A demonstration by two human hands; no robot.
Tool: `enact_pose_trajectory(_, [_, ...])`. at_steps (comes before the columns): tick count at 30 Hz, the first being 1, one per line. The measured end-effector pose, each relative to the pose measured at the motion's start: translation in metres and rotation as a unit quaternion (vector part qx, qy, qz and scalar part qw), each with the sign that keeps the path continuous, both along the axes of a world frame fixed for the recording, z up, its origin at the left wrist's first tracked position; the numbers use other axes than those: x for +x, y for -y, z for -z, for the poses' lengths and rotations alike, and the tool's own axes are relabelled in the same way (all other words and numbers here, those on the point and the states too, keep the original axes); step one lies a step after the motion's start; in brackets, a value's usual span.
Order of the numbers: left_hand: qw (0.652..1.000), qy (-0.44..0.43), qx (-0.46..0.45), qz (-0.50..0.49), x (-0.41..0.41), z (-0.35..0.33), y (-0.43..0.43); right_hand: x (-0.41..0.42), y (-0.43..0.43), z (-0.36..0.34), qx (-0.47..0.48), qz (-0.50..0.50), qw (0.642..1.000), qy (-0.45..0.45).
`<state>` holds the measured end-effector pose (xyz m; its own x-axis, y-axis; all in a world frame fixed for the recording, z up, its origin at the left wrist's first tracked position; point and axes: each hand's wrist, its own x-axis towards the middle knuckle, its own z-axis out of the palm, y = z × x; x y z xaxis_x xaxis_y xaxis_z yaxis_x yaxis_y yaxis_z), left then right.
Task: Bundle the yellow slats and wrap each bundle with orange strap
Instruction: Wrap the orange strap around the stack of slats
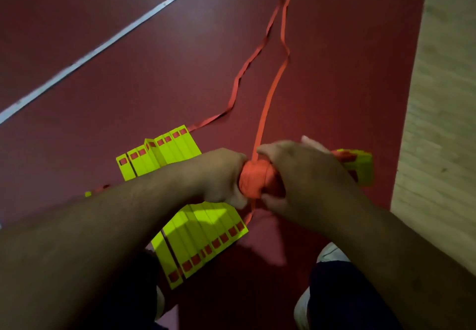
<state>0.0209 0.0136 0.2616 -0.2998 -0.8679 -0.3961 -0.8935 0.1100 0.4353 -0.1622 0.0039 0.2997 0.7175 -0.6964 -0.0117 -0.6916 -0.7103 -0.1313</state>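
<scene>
Head view shows you the bundle (pixel 362 166) of yellow slats held off the floor between your two hands, with only its right end poking out past your knuckles. Round its middle sits a thick winding of orange strap (pixel 253 180), several turns deep. Your left hand (pixel 219 175) has its fingers curled round the bundle just left of the winding. Your right hand (pixel 304 175) is wrapped round it just to the right, thumb up beside the strand leaving the top. Whether that thumb pinches the strand cannot be told.

The slats look thin, stiff and light, with smooth faces, so expect them to slide lengthwise against each other if your squeeze slackens. The best hold is probably where you have it: close to the winding on both sides, pressing across the stack. The strap looks like soft, flat, limp webbing. It will likely twist and go slack on its own, so take it near the bundle and lay it flat.

The free strand (pixel 268 103) runs from the winding away to the top edge. A second strand (pixel 247 64) wanders down towards the loose slats (pixel 164 152), which lie fanned on the red floor (pixel 334 72) under your forearms. A white line (pixel 103 43) crosses the floor at upper left, and a shoe (pixel 332 252) shows below your right wrist.
</scene>
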Motion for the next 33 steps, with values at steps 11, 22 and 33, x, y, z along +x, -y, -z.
enact_pose_trajectory(11, [0.974,0.163,-0.119,0.102,-0.004,0.007,0.005,-0.018,0.008,0.022,0.239,0.155,0.958,-0.037])
enact_pose_trajectory(22, [0.925,0.035,-0.369,0.087,0.018,0.006,0.014,-0.036,0.020,0.020,0.440,0.213,0.860,0.143])
enact_pose_trajectory(33, [0.918,-0.013,-0.386,0.090,0.015,0.013,0.017,-0.035,0.012,0.039,0.418,0.182,0.871,0.181])
